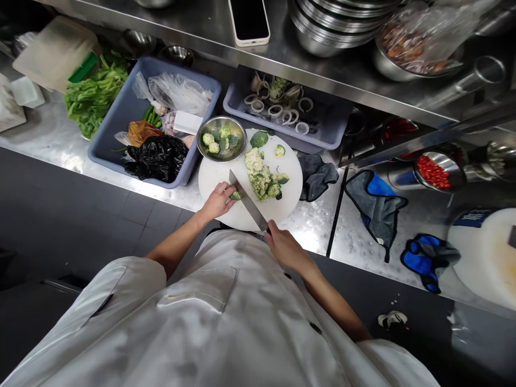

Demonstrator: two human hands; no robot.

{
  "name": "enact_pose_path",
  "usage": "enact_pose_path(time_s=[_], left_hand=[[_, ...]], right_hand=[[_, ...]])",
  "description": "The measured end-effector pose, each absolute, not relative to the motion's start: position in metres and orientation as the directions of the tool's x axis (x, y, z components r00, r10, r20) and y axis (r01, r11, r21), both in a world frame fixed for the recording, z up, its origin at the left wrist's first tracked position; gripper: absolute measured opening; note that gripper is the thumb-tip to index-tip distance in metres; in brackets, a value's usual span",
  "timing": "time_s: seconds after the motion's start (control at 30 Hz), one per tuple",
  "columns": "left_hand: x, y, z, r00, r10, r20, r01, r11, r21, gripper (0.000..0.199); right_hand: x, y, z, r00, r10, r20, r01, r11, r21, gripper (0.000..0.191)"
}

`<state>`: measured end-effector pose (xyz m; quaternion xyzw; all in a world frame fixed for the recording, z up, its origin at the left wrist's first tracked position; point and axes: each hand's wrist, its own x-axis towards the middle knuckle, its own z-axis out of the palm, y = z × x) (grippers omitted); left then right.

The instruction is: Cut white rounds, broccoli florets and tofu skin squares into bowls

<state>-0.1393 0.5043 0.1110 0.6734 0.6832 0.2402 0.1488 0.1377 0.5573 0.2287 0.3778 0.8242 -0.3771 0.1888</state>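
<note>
One broccoli piece (235,195), partly hidden, pinched in grip of left hand (220,201); grip of right hand (285,246) wrapped around knife (249,203) (back end covered), over white board (212,183).

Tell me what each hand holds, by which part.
The right hand grips the knife by its handle; the left hand holds a broccoli piece, by which part is too small to tell.

Single head-worn cam, looking forward and steeply down past the wearer's white buttoned cloth jacket (258,328), which is closest and fills the bottom of frame. Round white cutting board (215,176) sits near centre at mid-range; shiny silver metal bench (312,236) slants across the middle, grey metal shelf (193,24) along the top.
</note>
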Motion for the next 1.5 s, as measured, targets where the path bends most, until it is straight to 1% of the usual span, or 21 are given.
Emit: enact_pose_path(time_s=[0.13, 0.23, 0.27, 0.33, 0.4, 0.43, 0.47, 0.53, 0.57, 0.63, 0.7, 0.8, 0.87, 0.97, 1.07, 1.23, 1.37, 1.5], left_hand=[[-0.144, 0.51, 0.117, -0.025, 0.995, 0.097, 0.848, -0.031, 0.529, 0.039], [-0.149, 0.519, 0.122, 0.029, 0.997, 0.068, 0.838, -0.061, 0.542, 0.043], [-0.151, 0.523, 0.122, 0.023, 0.999, 0.038, 0.829, -0.041, 0.557, 0.042], [-0.153, 0.53, 0.122, -0.025, 0.998, -0.061, 0.801, 0.057, 0.596, 0.038], [-0.153, 0.536, 0.12, -0.081, 0.983, -0.164, 0.777, 0.165, 0.608, 0.035], [-0.152, 0.537, 0.12, -0.111, 0.977, -0.181, 0.776, 0.199, 0.599, 0.035], [-0.15, 0.536, 0.119, -0.143, 0.976, -0.165, 0.783, 0.214, 0.584, 0.037], [-0.148, 0.532, 0.118, -0.18, 0.982, -0.054, 0.813, 0.179, 0.554, 0.043], [-0.146, 0.53, 0.117, -0.165, 0.986, 0.006, 0.825, 0.134, 0.548, 0.045], [-0.145, 0.526, 0.117, -0.068, 0.995, 0.068, 0.829, 0.019, 0.558, 0.038], [-0.146, 0.525, 0.115, 0.025, 0.997, 0.076, 0.817, -0.064, 0.573, 0.031], [-0.152, 0.53, 0.113, 0.089, 0.993, 0.076, 0.809, -0.117, 0.576, 0.032], [-0.156, 0.534, 0.113, 0.109, 0.992, 0.071, 0.806, -0.13, 0.578, 0.034], [-0.158, 0.536, 0.114, 0.096, 0.994, 0.057, 0.807, -0.111, 0.581, 0.033], [-0.155, 0.533, 0.114, 0.049, 0.998, 0.05, 0.817, -0.069, 0.573, 0.028], [-0.144, 0.528, 0.109, -0.091, 0.993, 0.081, 0.833, 0.032, 0.553, 0.028], [-0.134, 0.524, 0.101, -0.18, 0.979, 0.099, 0.811, 0.091, 0.577, 0.024], [-0.124, 0.52, 0.097, -0.306, 0.947, 0.103, 0.766, 0.18, 0.617, 0.022]], right_hand=[[0.109, 0.57, 0.187, -0.652, 0.547, -0.525, 0.754, 0.4, -0.521, 0.019], [0.116, 0.589, 0.169, -0.672, 0.554, -0.492, 0.723, 0.347, -0.597, 0.023], [0.125, 0.594, 0.167, -0.678, 0.555, -0.483, 0.713, 0.335, -0.616, 0.023], [0.145, 0.599, 0.169, -0.676, 0.572, -0.464, 0.709, 0.335, -0.621, 0.024], [0.161, 0.596, 0.174, -0.646, 0.609, -0.459, 0.737, 0.343, -0.582, 0.024], [0.165, 0.593, 0.177, -0.627, 0.625, -0.465, 0.755, 0.341, -0.56, 0.025], [0.167, 0.589, 0.18, -0.61, 0.634, -0.476, 0.771, 0.337, -0.541, 0.026], [0.167, 0.58, 0.185, -0.583, 0.641, -0.499, 0.795, 0.324, -0.513, 0.025], [0.166, 0.577, 0.188, -0.576, 0.64, -0.508, 0.801, 0.318, -0.507, 0.024], [0.164, 0.573, 0.193, -0.569, 0.637, -0.52, 0.805, 0.301, -0.512, 0.022], [0.163, 0.571, 0.199, -0.572, 0.633, -0.522, 0.798, 0.282, -0.532, 0.022], [0.158, 0.569, 0.202, -0.597, 0.626, -0.502, 0.774, 0.285, -0.565, 0.023], [0.153, 0.569, 0.202, -0.609, 0.611, -0.506, 0.771, 0.307, -0.557, 0.022], [0.146, 0.569, 0.202, -0.614, 0.586, -0.529, 0.778, 0.339, -0.528, 0.02], [0.142, 0.569, 0.204, -0.606, 0.598, -0.525, 0.782, 0.325, -0.532, 0.022], [0.139, 0.568, 0.204, -0.588, 0.581, -0.563, 0.794, 0.286, -0.536, 0.02], [0.139, 0.566, 0.199, -0.585, 0.618, -0.525, 0.785, 0.267, -0.56, 0.022], [0.14, 0.565, 0.194, -0.584, 0.599, -0.548, 0.789, 0.26, -0.556, 0.022]])
